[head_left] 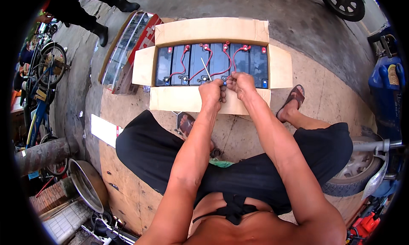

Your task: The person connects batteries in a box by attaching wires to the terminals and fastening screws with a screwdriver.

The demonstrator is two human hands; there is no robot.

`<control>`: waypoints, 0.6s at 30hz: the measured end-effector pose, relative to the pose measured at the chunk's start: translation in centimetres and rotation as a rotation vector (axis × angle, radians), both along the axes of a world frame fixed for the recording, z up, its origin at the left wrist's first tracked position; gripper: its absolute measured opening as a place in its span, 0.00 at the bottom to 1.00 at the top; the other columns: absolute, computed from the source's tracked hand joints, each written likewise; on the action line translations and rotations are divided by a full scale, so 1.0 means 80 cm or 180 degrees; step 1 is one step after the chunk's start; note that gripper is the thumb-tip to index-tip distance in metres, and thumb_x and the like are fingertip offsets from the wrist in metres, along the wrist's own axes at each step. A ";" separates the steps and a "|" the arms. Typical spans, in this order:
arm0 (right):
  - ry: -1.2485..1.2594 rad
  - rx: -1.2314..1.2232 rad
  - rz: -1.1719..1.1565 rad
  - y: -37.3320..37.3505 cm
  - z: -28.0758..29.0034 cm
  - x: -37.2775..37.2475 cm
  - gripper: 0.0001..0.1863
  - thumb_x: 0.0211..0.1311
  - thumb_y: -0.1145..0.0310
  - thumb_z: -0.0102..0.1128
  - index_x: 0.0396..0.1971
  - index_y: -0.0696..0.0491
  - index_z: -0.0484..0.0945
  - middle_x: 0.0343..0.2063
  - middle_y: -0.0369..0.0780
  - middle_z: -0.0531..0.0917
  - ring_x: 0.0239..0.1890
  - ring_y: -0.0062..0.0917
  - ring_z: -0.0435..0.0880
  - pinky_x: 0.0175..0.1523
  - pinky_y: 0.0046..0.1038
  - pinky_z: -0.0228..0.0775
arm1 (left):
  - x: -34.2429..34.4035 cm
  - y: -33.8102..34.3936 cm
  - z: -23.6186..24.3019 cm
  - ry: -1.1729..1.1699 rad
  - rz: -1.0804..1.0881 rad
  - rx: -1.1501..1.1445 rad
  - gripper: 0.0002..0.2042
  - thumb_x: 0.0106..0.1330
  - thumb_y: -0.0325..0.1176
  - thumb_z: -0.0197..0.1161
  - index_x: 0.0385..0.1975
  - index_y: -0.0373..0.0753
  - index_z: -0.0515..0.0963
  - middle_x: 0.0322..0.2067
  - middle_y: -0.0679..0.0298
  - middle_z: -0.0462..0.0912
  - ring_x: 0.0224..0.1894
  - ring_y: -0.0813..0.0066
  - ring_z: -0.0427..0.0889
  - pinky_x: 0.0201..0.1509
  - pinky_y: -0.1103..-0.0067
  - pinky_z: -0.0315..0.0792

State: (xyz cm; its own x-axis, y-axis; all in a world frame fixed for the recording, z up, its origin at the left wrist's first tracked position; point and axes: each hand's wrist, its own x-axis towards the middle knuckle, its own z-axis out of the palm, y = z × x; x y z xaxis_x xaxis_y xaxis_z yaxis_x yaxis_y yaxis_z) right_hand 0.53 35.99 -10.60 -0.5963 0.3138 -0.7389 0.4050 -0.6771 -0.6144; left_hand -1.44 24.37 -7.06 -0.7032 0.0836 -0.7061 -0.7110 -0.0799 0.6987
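Note:
Open cardboard box (pixel 191 101) in front of me holds a row of several dark batteries (pixel 198 60). Short red wires (pixel 186 62) join red-capped far terminals to near ones. My left hand (pixel 211 93) is closed over the box's near edge, around a thin pale rod (pixel 205 67) that sticks out past the fingers over the batteries. Whether the rod has a handle is hidden. Beside it, my right hand (pixel 241 84) pinches at the near terminals, where the end of a red wire (pixel 234 63) runs into its fingers. The fingertips hide that terminal.
Left of the box stands a long red-and-white carton (pixel 138 42) with clear wrapping. A white sheet (pixel 104 130) lies by my left knee. A metal basin (pixel 88 186) and bicycles (pixel 52 62) are at the left. A wheel (pixel 355 164) and blue machine (pixel 385 91) stand right. Another person's boots (pixel 101 33) show far left.

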 end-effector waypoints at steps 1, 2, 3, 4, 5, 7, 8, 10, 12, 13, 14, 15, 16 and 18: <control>-0.0004 -0.0140 -0.0199 -0.001 -0.004 -0.002 0.08 0.63 0.75 0.51 0.36 0.64 0.73 0.28 0.45 0.79 0.26 0.28 0.79 0.28 0.29 0.76 | -0.003 0.000 0.002 0.0053 -0.0096 -0.0027 0.05 0.54 0.26 0.59 0.23 0.31 0.73 0.15 0.60 0.74 0.10 0.76 0.68 0.09 0.76 0.60; -0.0051 -0.0199 -0.0237 -0.001 -0.003 -0.002 0.09 0.62 0.75 0.52 0.37 0.65 0.73 0.28 0.45 0.79 0.27 0.30 0.80 0.29 0.29 0.77 | -0.008 -0.004 0.007 0.0021 -0.0348 -0.0064 0.04 0.54 0.26 0.59 0.24 0.32 0.73 0.15 0.61 0.74 0.10 0.76 0.68 0.09 0.77 0.60; -0.0084 -0.0195 -0.0232 -0.002 -0.003 -0.004 0.09 0.62 0.75 0.52 0.37 0.65 0.73 0.28 0.45 0.79 0.27 0.30 0.80 0.29 0.29 0.77 | -0.014 -0.011 0.012 -0.0016 -0.0604 -0.0095 0.03 0.55 0.26 0.59 0.24 0.33 0.74 0.15 0.62 0.74 0.10 0.77 0.68 0.09 0.77 0.60; -0.0078 -0.0142 -0.0117 -0.004 -0.002 -0.006 0.09 0.62 0.75 0.52 0.37 0.65 0.73 0.28 0.45 0.79 0.27 0.31 0.80 0.30 0.29 0.78 | -0.017 -0.015 0.013 0.0053 -0.0705 -0.0269 0.03 0.55 0.26 0.59 0.24 0.34 0.74 0.15 0.63 0.74 0.10 0.77 0.68 0.09 0.78 0.60; -0.0102 -0.0082 -0.0023 -0.004 -0.001 -0.004 0.09 0.62 0.74 0.52 0.37 0.65 0.74 0.28 0.45 0.79 0.27 0.31 0.80 0.30 0.29 0.78 | -0.015 -0.016 0.011 0.0070 -0.0793 -0.0358 0.03 0.54 0.26 0.59 0.24 0.33 0.74 0.15 0.64 0.74 0.11 0.78 0.68 0.10 0.78 0.60; 0.0000 0.0368 0.0279 0.006 0.004 -0.003 0.11 0.63 0.71 0.54 0.37 0.65 0.74 0.30 0.47 0.80 0.27 0.32 0.81 0.30 0.28 0.78 | -0.013 -0.012 0.002 0.0428 -0.0999 -0.0476 0.03 0.54 0.26 0.59 0.24 0.33 0.74 0.15 0.64 0.74 0.11 0.79 0.69 0.11 0.79 0.61; 0.0051 0.0583 0.0903 0.021 0.019 0.005 0.11 0.63 0.70 0.54 0.37 0.63 0.75 0.30 0.46 0.81 0.26 0.28 0.81 0.30 0.25 0.78 | -0.008 -0.012 -0.001 0.0411 -0.0947 -0.0373 0.03 0.54 0.26 0.59 0.24 0.33 0.74 0.15 0.64 0.74 0.12 0.79 0.69 0.12 0.79 0.61; 0.0093 0.0981 0.2326 0.065 0.047 0.008 0.14 0.63 0.63 0.58 0.34 0.62 0.77 0.27 0.43 0.83 0.23 0.23 0.82 0.27 0.21 0.77 | -0.003 -0.020 0.003 0.0492 -0.0760 -0.0262 0.04 0.55 0.27 0.59 0.24 0.33 0.74 0.17 0.64 0.75 0.13 0.79 0.70 0.13 0.80 0.62; -0.0181 0.1173 0.3790 0.099 0.076 0.025 0.14 0.61 0.62 0.60 0.36 0.59 0.79 0.28 0.43 0.84 0.22 0.22 0.83 0.24 0.23 0.76 | -0.007 -0.031 -0.004 0.0534 -0.0702 -0.0286 0.04 0.55 0.27 0.59 0.25 0.33 0.75 0.17 0.64 0.76 0.13 0.78 0.71 0.13 0.81 0.63; -0.0360 0.1049 0.4522 0.106 0.087 0.039 0.13 0.61 0.62 0.60 0.37 0.57 0.79 0.29 0.43 0.85 0.23 0.21 0.83 0.24 0.23 0.76 | -0.009 -0.039 -0.002 0.0526 -0.0722 -0.0354 0.04 0.55 0.27 0.60 0.25 0.33 0.75 0.17 0.64 0.76 0.13 0.78 0.72 0.14 0.81 0.63; -0.0699 0.0975 0.5009 0.113 0.077 0.056 0.12 0.59 0.62 0.61 0.36 0.56 0.80 0.30 0.43 0.85 0.24 0.22 0.84 0.24 0.24 0.75 | -0.012 -0.039 0.004 0.0549 -0.0791 -0.0407 0.05 0.54 0.27 0.60 0.25 0.32 0.76 0.18 0.63 0.77 0.14 0.79 0.73 0.14 0.81 0.64; -0.0993 0.0866 0.5553 0.117 0.066 0.075 0.12 0.58 0.62 0.62 0.36 0.55 0.81 0.31 0.43 0.85 0.26 0.22 0.84 0.24 0.24 0.75 | -0.014 -0.044 0.006 0.0539 -0.0804 -0.0478 0.05 0.54 0.27 0.60 0.26 0.32 0.76 0.19 0.63 0.77 0.14 0.79 0.72 0.14 0.81 0.64; -0.1156 0.1129 0.6008 0.121 0.044 0.099 0.13 0.56 0.62 0.62 0.36 0.55 0.81 0.31 0.43 0.85 0.28 0.25 0.84 0.27 0.27 0.75 | -0.015 -0.044 0.010 0.0586 -0.0821 -0.0494 0.05 0.55 0.27 0.60 0.26 0.32 0.76 0.18 0.63 0.77 0.14 0.79 0.72 0.15 0.82 0.64; -0.1224 0.2452 0.6363 0.133 -0.032 0.174 0.15 0.52 0.62 0.63 0.35 0.56 0.80 0.32 0.44 0.85 0.32 0.32 0.84 0.32 0.33 0.76 | -0.012 -0.031 0.011 0.0621 -0.0915 -0.0410 0.05 0.55 0.28 0.60 0.26 0.32 0.76 0.18 0.63 0.77 0.14 0.79 0.72 0.15 0.82 0.64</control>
State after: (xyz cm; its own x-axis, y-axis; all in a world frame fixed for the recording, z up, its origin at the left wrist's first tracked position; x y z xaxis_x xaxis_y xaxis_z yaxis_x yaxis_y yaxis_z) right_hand 14.48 46.64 -13.14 -0.3150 -0.1520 -0.9368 0.2026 0.9535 -0.2229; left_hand -2.42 21.86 -6.17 -0.7864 0.2165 -0.5785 -0.5439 0.2011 0.8147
